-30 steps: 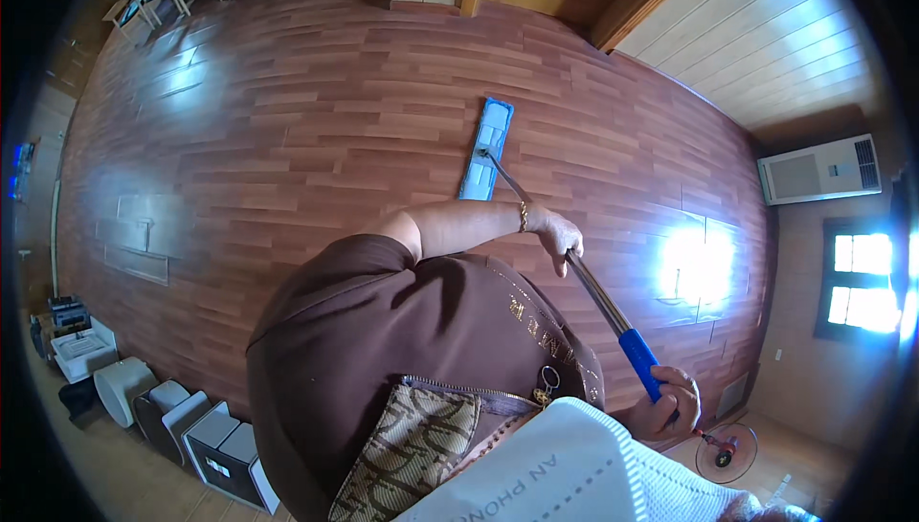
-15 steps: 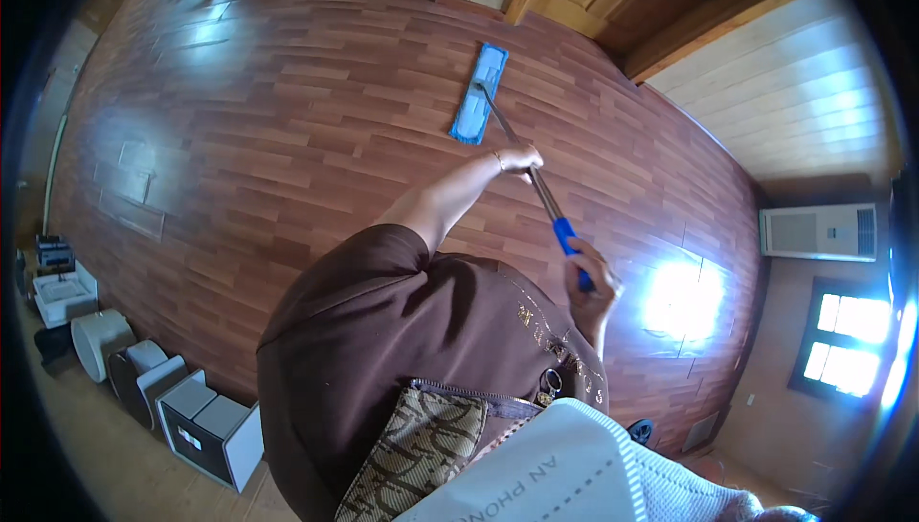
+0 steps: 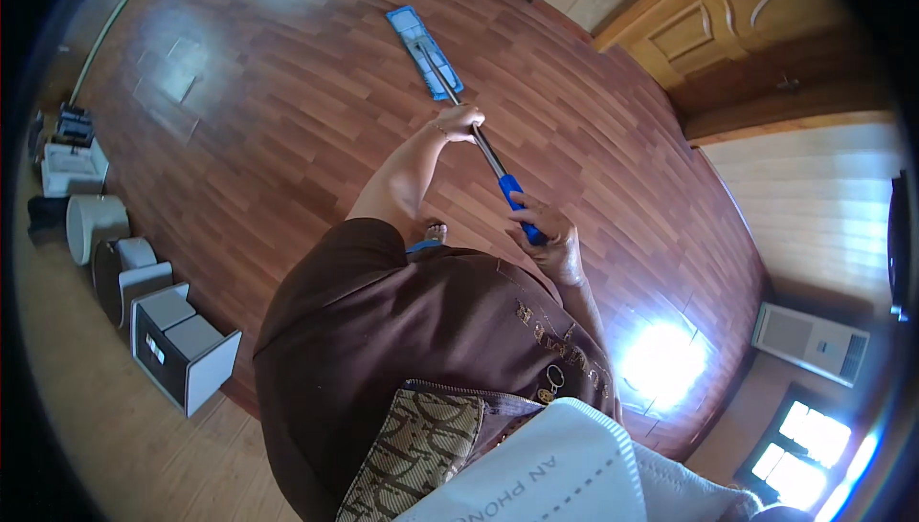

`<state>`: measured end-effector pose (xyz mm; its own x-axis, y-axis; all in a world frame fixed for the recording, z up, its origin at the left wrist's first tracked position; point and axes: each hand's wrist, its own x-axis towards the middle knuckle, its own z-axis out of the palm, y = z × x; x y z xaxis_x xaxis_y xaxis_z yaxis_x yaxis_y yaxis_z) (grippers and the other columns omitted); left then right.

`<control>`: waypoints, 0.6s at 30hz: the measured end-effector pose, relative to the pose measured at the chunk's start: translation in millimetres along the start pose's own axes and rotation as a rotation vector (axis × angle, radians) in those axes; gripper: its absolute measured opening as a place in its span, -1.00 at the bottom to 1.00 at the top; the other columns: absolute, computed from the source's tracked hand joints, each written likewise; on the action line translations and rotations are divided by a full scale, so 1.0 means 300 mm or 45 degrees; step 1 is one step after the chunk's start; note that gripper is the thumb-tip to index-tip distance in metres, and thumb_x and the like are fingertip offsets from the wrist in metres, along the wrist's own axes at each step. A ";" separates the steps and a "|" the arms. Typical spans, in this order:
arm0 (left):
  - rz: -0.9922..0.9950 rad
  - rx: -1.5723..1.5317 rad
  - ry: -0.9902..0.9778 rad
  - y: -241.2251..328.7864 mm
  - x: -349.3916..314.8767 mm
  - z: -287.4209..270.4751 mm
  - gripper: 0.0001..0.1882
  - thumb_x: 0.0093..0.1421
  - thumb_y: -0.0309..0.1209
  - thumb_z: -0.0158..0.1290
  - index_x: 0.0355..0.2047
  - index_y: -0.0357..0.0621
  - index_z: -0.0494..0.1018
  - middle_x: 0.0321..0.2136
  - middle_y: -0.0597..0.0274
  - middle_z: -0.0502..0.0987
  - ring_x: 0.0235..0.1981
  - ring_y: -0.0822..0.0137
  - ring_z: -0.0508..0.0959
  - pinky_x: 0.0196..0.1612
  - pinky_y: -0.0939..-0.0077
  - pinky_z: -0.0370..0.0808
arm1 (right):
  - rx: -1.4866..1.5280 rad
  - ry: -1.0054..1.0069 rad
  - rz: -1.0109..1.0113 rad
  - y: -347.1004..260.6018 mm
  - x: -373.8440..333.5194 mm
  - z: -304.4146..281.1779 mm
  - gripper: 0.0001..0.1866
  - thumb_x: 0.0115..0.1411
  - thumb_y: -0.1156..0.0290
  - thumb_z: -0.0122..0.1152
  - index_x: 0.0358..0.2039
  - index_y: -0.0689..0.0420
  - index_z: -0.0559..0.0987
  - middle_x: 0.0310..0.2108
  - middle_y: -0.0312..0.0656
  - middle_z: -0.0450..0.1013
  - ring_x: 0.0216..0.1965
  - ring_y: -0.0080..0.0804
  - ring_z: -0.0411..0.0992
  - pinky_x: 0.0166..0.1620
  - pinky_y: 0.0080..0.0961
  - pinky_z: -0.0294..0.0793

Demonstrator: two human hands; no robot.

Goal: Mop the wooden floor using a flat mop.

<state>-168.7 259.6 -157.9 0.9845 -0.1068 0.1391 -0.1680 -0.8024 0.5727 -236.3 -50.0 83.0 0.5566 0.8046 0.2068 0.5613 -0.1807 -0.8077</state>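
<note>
A flat mop (image 3: pixel 490 154) reaches out ahead of me, its metal pole slanting far and to the left. Its rectangular blue mop head (image 3: pixel 424 51) lies flat on the wood-plank floor (image 3: pixel 316 130). My left hand (image 3: pixel 461 124) is closed around the middle of the pole. Nearer to me, my right hand (image 3: pixel 548 237) grips the blue handle at the pole's upper end, its fingers curled over it. A bare foot (image 3: pixel 436 232) shows just past the front of my brown shirt (image 3: pixel 383 311).
Along the left stand several grey and white box-like pieces (image 3: pixel 182 345) and a round white container (image 3: pixel 96 225). A wooden door (image 3: pixel 728 34) is at the far right. A white air conditioner unit (image 3: pixel 812 342) and a bright window (image 3: pixel 799 445) lie to the right.
The mop head has swung left and turned, its far end now pointing left. Both hands have moved left with the pole. The room has shifted in view, and a foot has appeared.
</note>
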 end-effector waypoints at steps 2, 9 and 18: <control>-0.075 -0.030 0.166 -0.038 -0.127 -0.062 -0.69 -0.19 -0.47 0.21 -0.62 -0.08 0.22 -0.58 0.17 0.37 -0.46 0.06 0.43 -0.45 0.23 0.28 | 0.008 -0.070 -0.144 -0.021 0.064 0.017 -0.73 -0.09 0.44 0.44 -0.31 0.11 0.62 -0.11 -0.10 0.54 -0.10 -0.24 0.48 -0.01 -0.33 0.40; -0.416 0.065 0.442 0.013 -0.588 -0.199 -0.52 -0.09 -0.21 0.30 -0.66 -0.12 0.17 -0.64 0.17 0.33 -0.50 0.07 0.38 -0.45 0.19 0.27 | 0.164 -0.263 -0.472 -0.129 0.102 0.179 -0.79 -0.03 0.40 0.39 -0.35 0.03 0.56 -0.18 -0.21 0.54 0.01 -0.15 0.41 0.09 -0.23 0.27; -0.843 0.024 0.787 0.124 -0.784 -0.233 -0.62 -0.09 -0.27 0.30 -0.67 -0.15 0.30 -0.64 0.11 0.41 -0.49 0.01 0.45 -0.42 0.16 0.35 | 0.409 -0.547 -0.513 -0.155 0.236 0.171 -0.89 0.00 0.50 0.26 -0.42 0.09 0.52 -0.27 -0.22 0.52 0.02 -0.20 0.41 0.12 -0.17 0.19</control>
<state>-409.9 295.9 -112.6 0.6756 0.7101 0.1981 0.4294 -0.5975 0.6772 -254.4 44.3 106.8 0.0112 0.9397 0.3419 0.4270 0.3047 -0.8514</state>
